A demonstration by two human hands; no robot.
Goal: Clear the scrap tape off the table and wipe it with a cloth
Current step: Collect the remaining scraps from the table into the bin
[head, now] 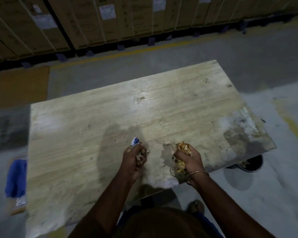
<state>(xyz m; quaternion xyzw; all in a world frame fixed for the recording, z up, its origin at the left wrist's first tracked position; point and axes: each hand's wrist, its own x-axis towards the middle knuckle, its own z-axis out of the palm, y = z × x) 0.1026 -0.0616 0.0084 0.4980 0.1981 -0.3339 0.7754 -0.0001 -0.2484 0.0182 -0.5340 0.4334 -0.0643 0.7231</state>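
Crumpled brown scrap tape (182,152) is bunched in a person's right hand (189,159), fingers clenched around the wad above the near edge of the wooden counter (93,127). The left hand (135,159) grasps more tape scraps along with a blue-and-white scrap (135,141) poking out past the knuckles. A thin bangle (196,176) circles the right wrist. A blue cloth (15,177) lies off the counter's left side, and a dark bin (253,164) sits on the floor beneath the right corner. Strapped cardboard cartons (110,23) line the background.
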